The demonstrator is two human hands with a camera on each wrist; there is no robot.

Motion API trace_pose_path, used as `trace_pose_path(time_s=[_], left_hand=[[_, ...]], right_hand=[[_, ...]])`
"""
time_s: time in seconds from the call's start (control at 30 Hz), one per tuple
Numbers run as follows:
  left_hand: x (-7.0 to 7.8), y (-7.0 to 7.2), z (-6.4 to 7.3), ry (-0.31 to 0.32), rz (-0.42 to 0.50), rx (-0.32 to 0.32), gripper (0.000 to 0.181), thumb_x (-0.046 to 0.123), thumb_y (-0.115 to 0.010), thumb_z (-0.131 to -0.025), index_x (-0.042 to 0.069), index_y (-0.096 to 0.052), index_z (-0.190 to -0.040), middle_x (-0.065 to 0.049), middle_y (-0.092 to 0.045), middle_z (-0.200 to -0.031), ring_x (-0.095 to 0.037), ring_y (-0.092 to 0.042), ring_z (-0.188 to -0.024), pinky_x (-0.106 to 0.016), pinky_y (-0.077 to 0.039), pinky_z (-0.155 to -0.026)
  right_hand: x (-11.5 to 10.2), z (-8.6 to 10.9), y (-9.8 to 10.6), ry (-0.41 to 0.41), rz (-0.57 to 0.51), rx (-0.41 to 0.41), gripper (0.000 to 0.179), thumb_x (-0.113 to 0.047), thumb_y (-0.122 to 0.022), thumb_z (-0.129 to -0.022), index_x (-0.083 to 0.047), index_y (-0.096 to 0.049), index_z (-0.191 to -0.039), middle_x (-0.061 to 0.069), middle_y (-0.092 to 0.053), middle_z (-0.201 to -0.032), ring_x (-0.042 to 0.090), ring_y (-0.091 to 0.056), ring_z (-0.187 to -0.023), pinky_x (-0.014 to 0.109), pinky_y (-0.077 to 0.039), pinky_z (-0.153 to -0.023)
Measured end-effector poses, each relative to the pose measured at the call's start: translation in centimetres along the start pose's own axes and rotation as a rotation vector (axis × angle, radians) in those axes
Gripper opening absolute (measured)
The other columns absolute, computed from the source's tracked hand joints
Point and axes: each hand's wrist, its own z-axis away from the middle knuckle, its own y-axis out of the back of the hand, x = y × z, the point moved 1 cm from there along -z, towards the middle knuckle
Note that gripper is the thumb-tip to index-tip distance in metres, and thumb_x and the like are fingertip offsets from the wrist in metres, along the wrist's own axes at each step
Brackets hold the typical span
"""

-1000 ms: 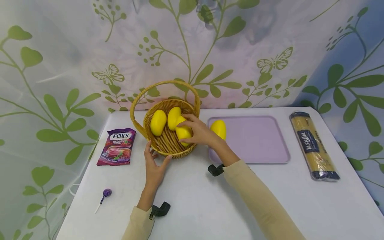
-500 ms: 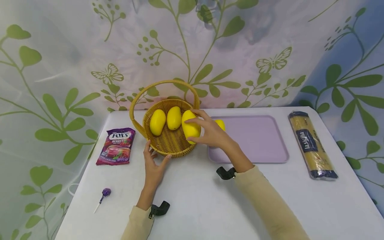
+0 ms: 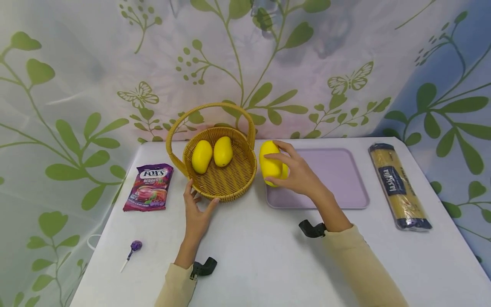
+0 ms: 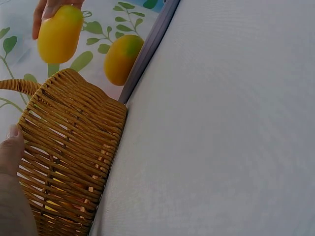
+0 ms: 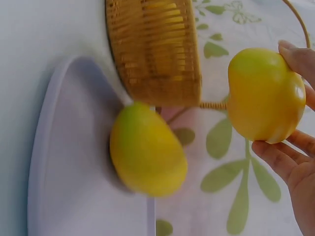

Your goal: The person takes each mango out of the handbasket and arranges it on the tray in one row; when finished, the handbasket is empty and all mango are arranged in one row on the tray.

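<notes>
My right hand (image 3: 301,175) holds a yellow mango (image 3: 269,154) between thumb and fingers, raised over the left end of the lilac tray (image 3: 326,179). The right wrist view shows this mango (image 5: 266,96) with a greenish top, above a second mango (image 5: 147,150) lying on the tray. In the head view the second one is mostly hidden behind the held one. Two more mangoes (image 3: 201,156) lie in the wicker basket (image 3: 230,194) with its tall handle. My left hand (image 3: 196,219) grips the basket's near left side, its thumb (image 4: 11,150) against the woven wall.
Left of the basket lies a purple Fox's candy bag (image 3: 150,187), with a lollipop (image 3: 134,249) nearer the front. A pack of spaghetti (image 3: 399,187) lies right of the tray. A leaf-patterned curtain (image 3: 291,85) hangs behind the white table (image 3: 253,256).
My right hand has lifted a mango out of the basket and carried it right, over the tray. My left hand and the basket have stayed in place.
</notes>
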Motion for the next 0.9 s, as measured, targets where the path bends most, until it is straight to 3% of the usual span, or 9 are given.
trace_pose_path(time_s=[0.33, 0.57, 0.9], left_hand=[[-0.2, 0.0, 0.0, 0.003, 0.008, 0.002, 0.095, 0.018, -0.077, -0.085, 0.011, -0.014, -0.156, -0.015, -0.019, -0.16, -0.037, -0.039, -0.135, -0.047, -0.039, -0.102], [4.5, 0.7, 0.3, -0.026, 0.015, -0.01, 0.089, 0.005, -0.074, -0.085, 0.001, -0.016, -0.153, -0.032, -0.02, -0.154, -0.055, -0.037, -0.13, -0.063, -0.037, -0.099], [5.0, 0.7, 0.2, -0.029, 0.026, -0.011, 0.089, 0.003, -0.073, -0.084, -0.001, -0.016, -0.152, -0.034, -0.019, -0.153, -0.056, -0.036, -0.13, -0.065, -0.036, -0.099]], right_hand=[[2.7, 2.7, 2.3, -0.039, 0.074, 0.062, 0.058, -0.013, -0.088, -0.071, -0.009, -0.064, -0.124, 0.018, -0.036, -0.151, 0.038, -0.04, -0.136, 0.056, -0.045, -0.101], [4.6, 3.9, 2.6, -0.09, 0.086, 0.069, 0.055, -0.013, -0.087, -0.072, -0.009, -0.064, -0.122, 0.02, -0.036, -0.15, 0.041, -0.038, -0.136, 0.059, -0.045, -0.1], [7.1, 5.1, 2.1, -0.163, 0.096, 0.044, 0.053, -0.013, -0.086, -0.074, -0.007, -0.064, -0.121, 0.024, -0.037, -0.147, 0.044, -0.039, -0.135, 0.063, -0.041, -0.101]])
